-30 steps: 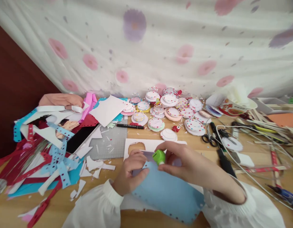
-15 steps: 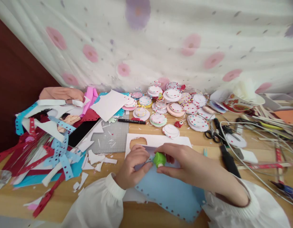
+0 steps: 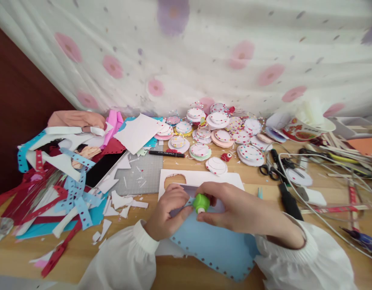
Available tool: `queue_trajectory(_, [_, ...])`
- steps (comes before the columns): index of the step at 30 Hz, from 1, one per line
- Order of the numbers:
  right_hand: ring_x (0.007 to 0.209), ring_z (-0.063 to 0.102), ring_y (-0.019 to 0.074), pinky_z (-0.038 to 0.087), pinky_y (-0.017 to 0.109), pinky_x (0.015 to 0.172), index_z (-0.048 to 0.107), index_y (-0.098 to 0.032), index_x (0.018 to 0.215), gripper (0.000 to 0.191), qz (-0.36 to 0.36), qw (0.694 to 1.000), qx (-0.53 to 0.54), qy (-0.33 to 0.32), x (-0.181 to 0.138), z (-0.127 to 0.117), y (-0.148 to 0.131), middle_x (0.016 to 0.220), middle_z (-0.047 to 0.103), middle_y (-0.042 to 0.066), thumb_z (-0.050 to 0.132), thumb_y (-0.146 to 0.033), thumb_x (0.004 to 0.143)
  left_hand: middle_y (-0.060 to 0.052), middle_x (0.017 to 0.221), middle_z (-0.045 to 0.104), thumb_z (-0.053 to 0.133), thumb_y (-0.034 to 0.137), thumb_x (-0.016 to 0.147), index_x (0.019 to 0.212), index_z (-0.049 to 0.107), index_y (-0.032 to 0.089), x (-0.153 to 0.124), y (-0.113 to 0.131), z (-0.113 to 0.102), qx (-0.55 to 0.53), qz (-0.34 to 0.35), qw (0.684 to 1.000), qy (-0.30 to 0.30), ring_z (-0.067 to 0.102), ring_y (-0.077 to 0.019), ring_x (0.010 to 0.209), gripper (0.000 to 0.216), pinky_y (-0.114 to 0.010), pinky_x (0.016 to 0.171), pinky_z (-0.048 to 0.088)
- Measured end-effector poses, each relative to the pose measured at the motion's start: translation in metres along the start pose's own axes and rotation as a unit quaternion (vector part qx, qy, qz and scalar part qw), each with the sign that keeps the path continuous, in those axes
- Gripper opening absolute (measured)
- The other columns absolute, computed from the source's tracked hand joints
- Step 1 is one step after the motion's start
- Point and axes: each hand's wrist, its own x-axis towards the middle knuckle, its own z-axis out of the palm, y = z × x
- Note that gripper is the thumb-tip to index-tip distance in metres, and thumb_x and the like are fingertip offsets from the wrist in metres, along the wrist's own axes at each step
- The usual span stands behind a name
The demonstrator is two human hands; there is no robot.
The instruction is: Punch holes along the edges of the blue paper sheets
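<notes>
1. While the left hand (image 3: 168, 211) pinches a blue sheet (image 3: 216, 241) over the desk (image 3: 174, 274), the right hand (image 3: 234, 205) grips a green punch (image 3: 201, 201).
2. Holes (image 3: 217, 268) line the sheet's near edge; what remains is unclear.

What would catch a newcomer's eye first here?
Probably the bright green gadget in the right hand's grip, low in the middle, by a light blue sheet with small holes along its lower edge. After that, likely the tangle of red, white and blue paper strips at the left, and the dotted round pieces clustered before the flowered curtain.
</notes>
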Motion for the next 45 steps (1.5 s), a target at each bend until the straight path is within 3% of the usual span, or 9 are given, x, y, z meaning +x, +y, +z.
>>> queue_trajectory(11, [0.069, 0.052, 0.0139, 0.041, 0.024, 0.062, 0.061, -0.018, 0.091, 0.019, 0.015, 0.997, 0.069, -0.004, 0.008, 0.003, -0.001, 0.079, 0.06, 0.0, 0.065, -0.027, 0.076, -0.002, 0.06, 0.049, 0.049, 0.016, 0.088, 0.064, 0.049, 0.017, -0.003, -0.006, 0.001, -0.041, 0.024, 0.998, 0.033, 0.053, -0.0189, 0.072, 0.023, -0.04, 0.079, 0.043])
queue_trajectory(21, [0.081, 0.054, 0.0197, 0.042, 0.032, 0.072, 0.06, -0.016, 0.091, 0.016, -0.006, 0.996, 0.056, 0.063, 0.008, 0.014, -0.004, 0.086, 0.062, 0.006, 0.063, -0.02, 0.076, -0.001, 0.061, 0.048, 0.051, 0.012, 0.085, 0.065, 0.047, 0.017, -0.004, -0.006, 0.0, -0.054, 0.03, 0.997, 0.045, 0.055, -0.0197, 0.076, 0.022, -0.041, 0.081, 0.044])
queue_trajectory(23, [0.081, 0.054, 0.02, 0.042, 0.032, 0.072, 0.059, -0.016, 0.091, 0.017, -0.007, 0.996, 0.057, 0.07, 0.008, 0.014, -0.004, 0.086, 0.062, 0.006, 0.063, -0.02, 0.076, -0.003, 0.067, 0.054, 0.051, 0.012, 0.086, 0.068, 0.051, 0.017, -0.005, -0.006, -0.001, -0.061, 0.023, 0.997, 0.049, 0.057, -0.0208, 0.082, 0.018, -0.041, 0.082, 0.045])
queue_trajectory(27, [0.08, 0.054, 0.0197, 0.043, 0.032, 0.071, 0.059, -0.016, 0.092, 0.016, -0.001, 0.996, 0.06, 0.069, 0.007, 0.012, -0.005, 0.086, 0.062, 0.005, 0.062, -0.018, 0.077, -0.011, 0.1, 0.062, 0.054, 0.024, 0.088, 0.087, 0.058, 0.017, -0.006, -0.007, -0.005, -0.09, -0.014, 0.994, 0.058, 0.057, -0.0245, 0.098, 0.008, -0.043, 0.089, 0.044])
queue_trajectory(32, [0.083, 0.055, 0.0204, 0.043, 0.033, 0.074, 0.059, -0.015, 0.092, 0.017, -0.001, 0.996, 0.065, 0.059, 0.008, 0.014, -0.006, 0.088, 0.062, 0.006, 0.063, -0.015, 0.076, -0.013, 0.104, 0.059, 0.069, 0.055, 0.071, 0.113, 0.056, 0.015, -0.006, -0.006, -0.008, -0.053, -0.048, 0.997, 0.038, 0.054, -0.0284, 0.1, 0.059, -0.044, 0.089, 0.043])
queue_trajectory(34, [0.083, 0.054, 0.0201, 0.043, 0.032, 0.074, 0.06, -0.015, 0.091, 0.017, -0.005, 0.997, 0.063, 0.051, 0.009, 0.017, -0.008, 0.087, 0.062, 0.006, 0.062, -0.012, 0.075, -0.011, 0.098, 0.06, 0.073, 0.055, 0.066, 0.107, 0.059, 0.015, -0.006, -0.004, -0.009, -0.019, -0.044, 0.999, 0.023, 0.055, -0.0267, 0.094, 0.058, -0.041, 0.085, 0.043])
queue_trajectory(38, [0.081, 0.054, 0.0199, 0.043, 0.032, 0.073, 0.061, -0.014, 0.091, 0.019, -0.001, 0.998, 0.053, 0.044, 0.011, 0.021, -0.01, 0.087, 0.062, 0.006, 0.061, -0.008, 0.073, -0.009, 0.086, 0.059, 0.071, 0.047, 0.073, 0.092, 0.062, 0.013, -0.004, 0.004, -0.012, 0.012, -0.074, 0.997, -0.018, 0.054, -0.0236, 0.084, 0.04, -0.037, 0.079, 0.044])
queue_trajectory(45, [0.075, 0.053, 0.0182, 0.042, 0.03, 0.067, 0.062, -0.014, 0.092, 0.02, -0.009, 0.998, 0.045, 0.036, 0.014, 0.023, -0.013, 0.082, 0.061, 0.006, 0.059, -0.009, 0.073, -0.006, 0.078, 0.055, 0.07, 0.051, 0.072, 0.083, 0.061, 0.013, -0.002, 0.008, -0.015, 0.031, -0.095, 0.994, -0.037, 0.051, -0.0213, 0.077, 0.041, -0.034, 0.072, 0.042])
